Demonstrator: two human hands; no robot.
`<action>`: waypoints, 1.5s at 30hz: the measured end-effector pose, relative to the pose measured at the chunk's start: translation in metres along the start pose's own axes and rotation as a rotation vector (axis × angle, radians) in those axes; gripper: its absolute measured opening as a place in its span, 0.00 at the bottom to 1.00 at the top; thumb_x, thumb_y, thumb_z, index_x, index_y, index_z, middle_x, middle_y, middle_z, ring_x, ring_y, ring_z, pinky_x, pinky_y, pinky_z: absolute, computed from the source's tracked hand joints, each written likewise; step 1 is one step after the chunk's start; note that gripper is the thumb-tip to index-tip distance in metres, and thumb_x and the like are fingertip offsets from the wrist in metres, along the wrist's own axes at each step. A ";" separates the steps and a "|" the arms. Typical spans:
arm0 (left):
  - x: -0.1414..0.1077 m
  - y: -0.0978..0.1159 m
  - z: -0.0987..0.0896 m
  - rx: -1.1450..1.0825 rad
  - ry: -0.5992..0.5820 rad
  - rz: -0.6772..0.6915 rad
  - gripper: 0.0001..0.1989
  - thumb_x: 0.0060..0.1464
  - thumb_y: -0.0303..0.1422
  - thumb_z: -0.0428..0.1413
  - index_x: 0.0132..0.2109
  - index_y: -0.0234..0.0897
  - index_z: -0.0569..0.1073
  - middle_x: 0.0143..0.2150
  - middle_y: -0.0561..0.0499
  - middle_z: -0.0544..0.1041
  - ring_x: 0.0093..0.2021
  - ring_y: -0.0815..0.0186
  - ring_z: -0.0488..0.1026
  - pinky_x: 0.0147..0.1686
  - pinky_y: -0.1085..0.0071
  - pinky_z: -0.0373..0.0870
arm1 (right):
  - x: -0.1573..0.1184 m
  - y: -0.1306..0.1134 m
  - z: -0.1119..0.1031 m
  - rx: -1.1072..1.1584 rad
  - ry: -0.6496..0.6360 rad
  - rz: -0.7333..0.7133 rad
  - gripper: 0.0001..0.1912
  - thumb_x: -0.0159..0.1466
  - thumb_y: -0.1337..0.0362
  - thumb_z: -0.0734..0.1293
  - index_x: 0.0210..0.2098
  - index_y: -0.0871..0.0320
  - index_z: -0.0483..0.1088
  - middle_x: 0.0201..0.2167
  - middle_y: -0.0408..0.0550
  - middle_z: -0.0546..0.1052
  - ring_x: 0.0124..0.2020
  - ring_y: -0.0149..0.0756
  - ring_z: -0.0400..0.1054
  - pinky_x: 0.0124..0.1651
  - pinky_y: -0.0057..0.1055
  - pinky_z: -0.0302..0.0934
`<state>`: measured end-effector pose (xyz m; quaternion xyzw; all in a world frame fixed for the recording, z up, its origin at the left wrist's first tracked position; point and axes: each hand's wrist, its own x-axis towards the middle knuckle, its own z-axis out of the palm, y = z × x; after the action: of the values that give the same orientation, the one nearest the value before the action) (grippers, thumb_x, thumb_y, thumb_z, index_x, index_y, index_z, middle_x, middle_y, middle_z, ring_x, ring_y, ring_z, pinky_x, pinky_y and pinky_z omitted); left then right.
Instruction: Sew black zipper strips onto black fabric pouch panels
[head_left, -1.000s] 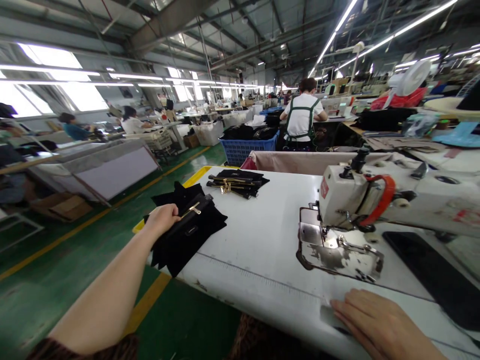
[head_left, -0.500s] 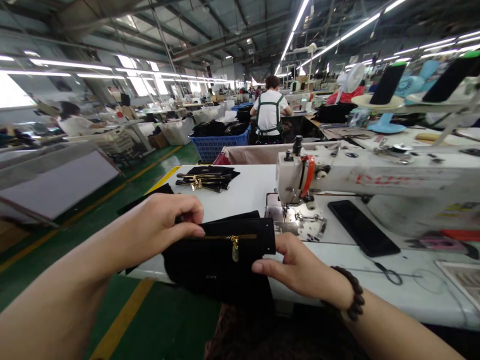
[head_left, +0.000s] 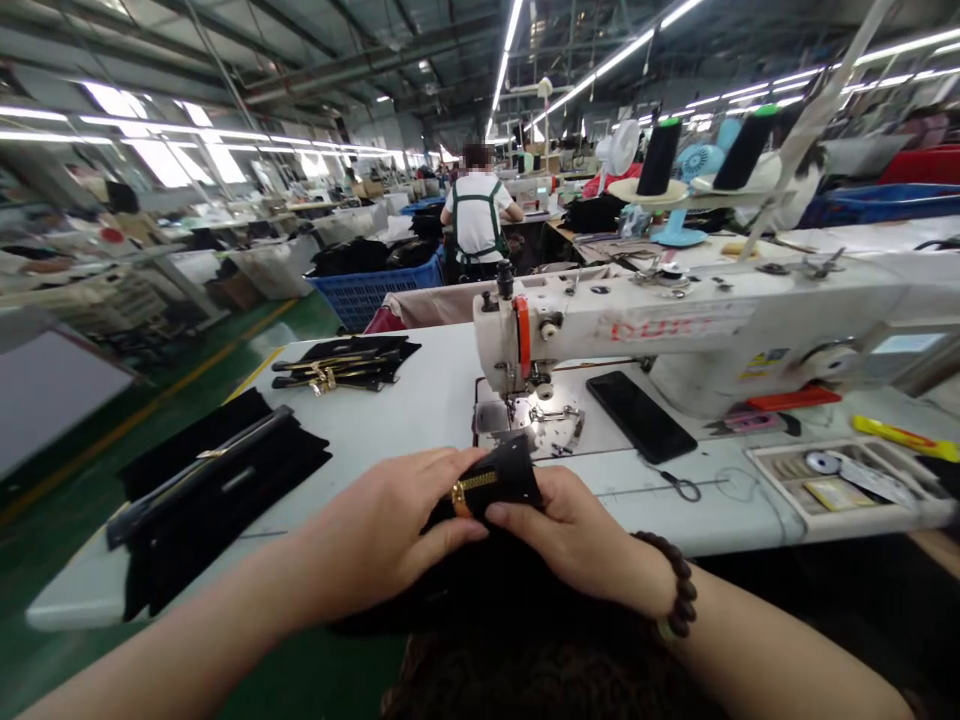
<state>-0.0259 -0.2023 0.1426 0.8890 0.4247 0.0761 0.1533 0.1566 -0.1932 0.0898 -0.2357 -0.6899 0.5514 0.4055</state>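
Both hands grip a black fabric piece with a gold zipper [head_left: 514, 470] at the table's front edge, just before the sewing machine [head_left: 517, 350]. My left hand [head_left: 409, 520] pinches it beside the gold zipper pull, fingers over the top and thumb beneath. My right hand [head_left: 574, 530], with a dark bead bracelet on the wrist, is closed on its right end. The rest of the cloth hangs down below the hands, dark and hard to make out. The machine's needle area lies just beyond the piece, apart from it.
Stacked black pieces with zippers [head_left: 345, 362] lie at the back left, and more black panels [head_left: 225, 480] nearer left. A black phone [head_left: 641, 415], small scissors [head_left: 681, 487] and a parts tray [head_left: 780, 490] are to the right. A co-worker [head_left: 476, 215] sits ahead.
My left hand has moved right along the zipper, close to my right hand. The piece is now bunched between them, and the view has turned right, uncovering the panels on the left.
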 end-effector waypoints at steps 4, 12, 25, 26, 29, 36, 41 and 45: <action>0.000 0.002 0.005 -0.036 -0.014 -0.031 0.35 0.48 0.39 0.58 0.60 0.37 0.52 0.56 0.43 0.66 0.53 0.58 0.66 0.51 0.64 0.62 | 0.001 0.000 0.001 0.005 0.106 0.018 0.08 0.57 0.70 0.63 0.37 0.58 0.69 0.33 0.43 0.74 0.35 0.30 0.67 0.39 0.26 0.61; 0.009 -0.004 0.015 -0.407 0.075 -0.171 0.13 0.56 0.37 0.49 0.47 0.39 0.69 0.39 0.53 0.75 0.39 0.66 0.72 0.38 0.75 0.66 | 0.001 0.005 -0.011 -0.310 0.201 -0.076 0.04 0.58 0.68 0.65 0.27 0.58 0.71 0.30 0.43 0.70 0.34 0.29 0.64 0.39 0.26 0.59; 0.017 -0.015 0.031 -0.769 0.095 -0.337 0.16 0.52 0.42 0.51 0.39 0.33 0.69 0.31 0.51 0.73 0.33 0.65 0.69 0.33 0.73 0.64 | 0.011 0.009 -0.006 -0.359 0.163 -0.080 0.12 0.58 0.71 0.62 0.18 0.61 0.64 0.22 0.41 0.68 0.26 0.25 0.61 0.30 0.23 0.54; 0.018 -0.015 0.032 -0.768 0.109 -0.349 0.15 0.53 0.42 0.50 0.39 0.33 0.69 0.32 0.51 0.73 0.33 0.64 0.69 0.34 0.72 0.64 | 0.011 0.008 -0.006 -0.365 0.161 -0.081 0.13 0.58 0.71 0.62 0.18 0.61 0.63 0.22 0.41 0.67 0.26 0.25 0.61 0.30 0.23 0.54; 0.018 -0.014 0.035 -0.763 0.158 -0.376 0.15 0.54 0.42 0.48 0.37 0.34 0.69 0.32 0.51 0.73 0.33 0.64 0.69 0.34 0.72 0.64 | 0.011 0.008 -0.003 -0.393 0.168 -0.084 0.13 0.57 0.72 0.62 0.17 0.61 0.62 0.21 0.41 0.66 0.24 0.24 0.60 0.29 0.23 0.53; 0.017 -0.009 0.036 -0.678 0.215 -0.412 0.14 0.54 0.42 0.47 0.32 0.34 0.66 0.26 0.54 0.68 0.29 0.67 0.65 0.29 0.73 0.61 | 0.013 0.010 0.000 -0.431 0.205 -0.075 0.13 0.56 0.72 0.61 0.16 0.60 0.59 0.19 0.40 0.64 0.23 0.24 0.58 0.27 0.23 0.52; 0.018 -0.008 0.033 -0.552 0.206 -0.401 0.16 0.55 0.42 0.44 0.29 0.34 0.66 0.25 0.54 0.67 0.26 0.68 0.64 0.26 0.73 0.59 | 0.012 0.012 -0.002 -0.416 0.219 -0.022 0.14 0.57 0.69 0.61 0.16 0.59 0.57 0.18 0.40 0.65 0.22 0.25 0.58 0.27 0.24 0.52; 0.018 -0.008 0.031 -0.491 0.169 -0.367 0.16 0.55 0.42 0.44 0.30 0.34 0.67 0.24 0.54 0.67 0.26 0.68 0.64 0.26 0.74 0.58 | 0.013 0.014 -0.003 -0.421 0.226 -0.002 0.15 0.56 0.69 0.61 0.15 0.59 0.56 0.17 0.39 0.64 0.21 0.25 0.57 0.26 0.24 0.51</action>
<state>-0.0122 -0.1904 0.1106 0.7245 0.5582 0.2212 0.3386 0.1499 -0.1781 0.0805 -0.3744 -0.7403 0.3649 0.4227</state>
